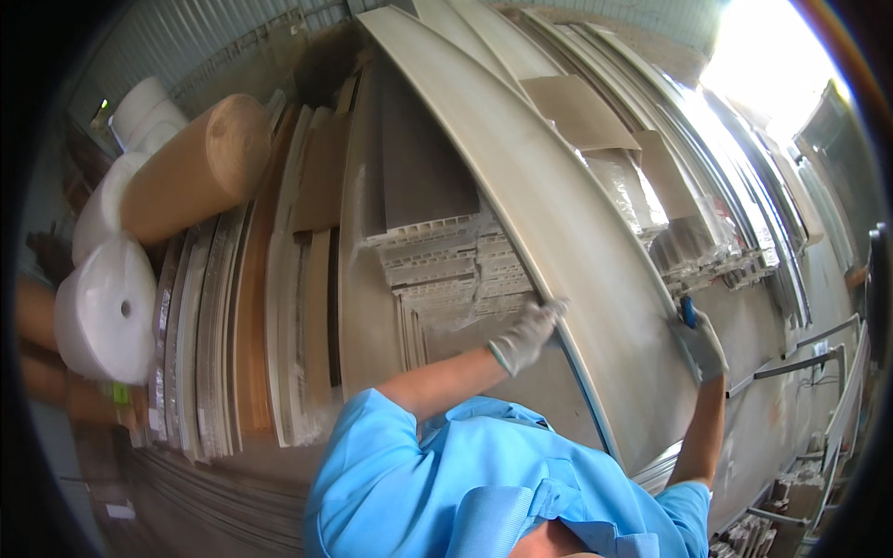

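Left hand [526,340], gloved, lies on the near-left edge of a long pale panel [567,237], fingers bent over it; I cannot tell how firmly they close. Right hand [702,346], also gloved, is at the opposite edge, seemingly closed around a small blue object [688,312]; whether it also grips the panel is hidden. On the clock of the view, the panel runs from past eleven down to between four and five, where its end comes close to the person's blue shirt [502,465].

The step in hand looks like steadying or lining up the panel, one hand to each long edge. The next move probably calls for even pressure on both sides, so that the far end does not swing.

Edges matter most toward eleven: the panel's left edge passes close by a stack of hollow boards [451,260], and beyond the stack, upright strips [256,307] and a brown roll [195,158] crowd nine to ten. At one to two, a plastic-wrapped stack [623,191] sits near the right edge. More room shows around three, where floor [767,409] lies between the right arm and a metal frame [842,372]; swinging that way seems easier.
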`<state>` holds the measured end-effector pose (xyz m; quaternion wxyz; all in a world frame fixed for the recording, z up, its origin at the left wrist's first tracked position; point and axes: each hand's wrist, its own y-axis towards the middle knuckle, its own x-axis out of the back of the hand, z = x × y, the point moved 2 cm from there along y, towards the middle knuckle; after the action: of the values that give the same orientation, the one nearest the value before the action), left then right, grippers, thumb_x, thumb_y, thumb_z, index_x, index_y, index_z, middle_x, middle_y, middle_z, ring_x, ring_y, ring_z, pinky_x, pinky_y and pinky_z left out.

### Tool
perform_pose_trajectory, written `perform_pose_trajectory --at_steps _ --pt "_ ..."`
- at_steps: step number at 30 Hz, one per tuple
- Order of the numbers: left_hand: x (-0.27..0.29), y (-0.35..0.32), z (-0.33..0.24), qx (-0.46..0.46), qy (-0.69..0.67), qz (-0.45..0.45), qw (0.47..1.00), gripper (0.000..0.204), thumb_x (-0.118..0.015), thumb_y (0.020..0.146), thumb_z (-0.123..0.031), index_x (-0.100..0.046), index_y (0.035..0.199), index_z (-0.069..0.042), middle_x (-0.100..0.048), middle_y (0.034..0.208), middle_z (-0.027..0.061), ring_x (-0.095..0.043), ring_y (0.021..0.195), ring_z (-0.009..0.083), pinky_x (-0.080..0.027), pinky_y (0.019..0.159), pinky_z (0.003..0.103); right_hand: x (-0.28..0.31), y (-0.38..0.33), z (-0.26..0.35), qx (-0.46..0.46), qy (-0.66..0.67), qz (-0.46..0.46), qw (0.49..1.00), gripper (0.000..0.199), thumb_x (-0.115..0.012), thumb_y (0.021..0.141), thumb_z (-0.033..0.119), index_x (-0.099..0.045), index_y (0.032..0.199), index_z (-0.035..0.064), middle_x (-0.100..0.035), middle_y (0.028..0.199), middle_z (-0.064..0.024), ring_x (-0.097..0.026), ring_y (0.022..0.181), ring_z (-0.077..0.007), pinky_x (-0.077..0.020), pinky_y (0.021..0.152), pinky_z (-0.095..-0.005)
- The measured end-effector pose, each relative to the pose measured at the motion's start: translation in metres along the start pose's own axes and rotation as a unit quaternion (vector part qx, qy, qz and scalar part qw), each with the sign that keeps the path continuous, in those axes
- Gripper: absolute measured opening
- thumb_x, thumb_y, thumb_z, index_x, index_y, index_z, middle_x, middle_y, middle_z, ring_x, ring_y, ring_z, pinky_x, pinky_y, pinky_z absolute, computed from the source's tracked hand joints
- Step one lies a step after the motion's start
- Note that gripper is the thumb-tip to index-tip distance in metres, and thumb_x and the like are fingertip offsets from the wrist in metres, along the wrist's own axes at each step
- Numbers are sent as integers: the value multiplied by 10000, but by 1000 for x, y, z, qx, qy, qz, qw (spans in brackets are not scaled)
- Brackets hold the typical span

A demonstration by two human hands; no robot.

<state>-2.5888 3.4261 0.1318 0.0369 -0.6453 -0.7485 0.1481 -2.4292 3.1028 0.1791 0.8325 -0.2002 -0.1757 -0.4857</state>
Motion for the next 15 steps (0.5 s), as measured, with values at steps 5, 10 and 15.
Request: perform_pose_trajectory --at_steps 5,10,15 --pt "-32 -54 -31 153 -195 85 965 593 -713 961 -194 -468 1478 -36 -599 1387 137 -579 1249 213 -454 1108 345 53 -90 -44 -78 -54 13 995 111 -720 906 133 -674 903 31 -507 771 111 -435 710 -38 -399 613 -261" --pt "33 41 -33 57 -319 -48 945 431 -726 910 -248 -626 1262 -20 -680 1183 116 -646 1104 222 -523 1001 366 88 -148 -69 -173 -123 55 976 179 -729 919 197 -699 869 27 -509 722 107 -441 685 -43 -407 613 -276" --pt "-23 41 31 28 -274 -90 957 277 -728 856 -168 -681 1099 -43 -691 1064 86 -646 1019 208 -538 927 362 93 -106 -54 -156 -146 133 968 248 -725 930 261 -686 881 21 -519 739 99 -446 690 -51 -411 618 -286"
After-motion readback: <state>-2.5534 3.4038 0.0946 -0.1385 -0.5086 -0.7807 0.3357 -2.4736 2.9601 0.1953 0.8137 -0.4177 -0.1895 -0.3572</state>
